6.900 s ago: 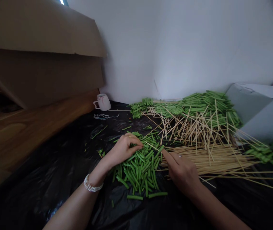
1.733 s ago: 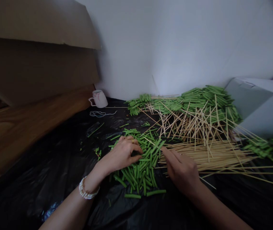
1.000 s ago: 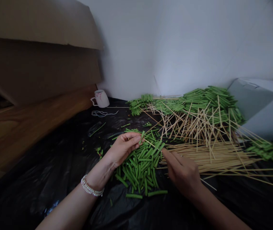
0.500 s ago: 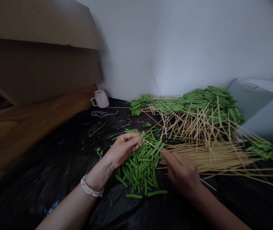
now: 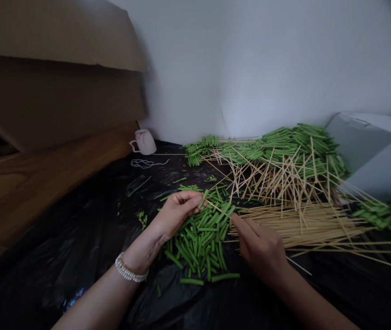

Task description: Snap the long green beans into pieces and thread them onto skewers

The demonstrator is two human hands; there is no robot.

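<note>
My left hand point(image 5: 178, 211) pinches a short cut piece of green bean point(image 5: 203, 198) between thumb and fingers. The tip of a thin bamboo skewer point(image 5: 213, 205) meets that piece; whether it has gone through, I cannot tell. Several bean pieces point(image 5: 227, 211) sit on the skewer just ahead of my right hand point(image 5: 262, 245), whose fingers are closed around it. A pale skewer end sticks out below the right wrist. Under and between both hands lies a heap of loose cut beans point(image 5: 198, 250).
Bare bamboo skewers point(image 5: 305, 227) lie right of the heap. Behind them are stacked skewers loaded with beans point(image 5: 295, 142). A white mug point(image 5: 144, 143) and tangled string point(image 5: 143, 163) stand at the back left, near a cardboard box point(image 5: 58, 91). Black plastic sheeting point(image 5: 95, 220) covers the surface.
Both hands have stayed almost in place. The pale skewer end below the right wrist has shifted very slightly to the right.
</note>
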